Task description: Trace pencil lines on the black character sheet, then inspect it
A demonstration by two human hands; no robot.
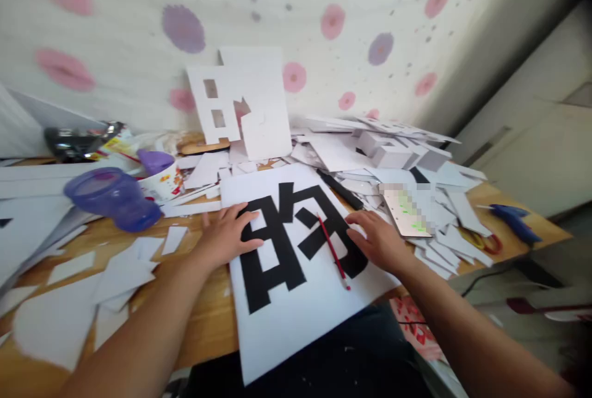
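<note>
A white sheet (272,348) lies in front of me, its near corner jutting past the table edge over my lap. On it is a large black Chinese character (289,253) in two parts. My left hand (226,234) rests on the sheet's left side with fingers spread, touching the black left part. At the right edge of the character, my right hand (377,237) lies with its fingers apart, holding nothing. Between the hands a red pencil (332,250) lies slantwise across the right part, its eraser end towards me.
White offcuts (124,268) litter the wooden table (210,318) on both sides. A purple translucent cup (113,194) stands left. Behind, cut white boards (263,89) lean against the patterned curtain. A black-handled tool (340,189), a phone-like object (407,211), scissors (485,242) and a blue glue gun (515,222) lie right.
</note>
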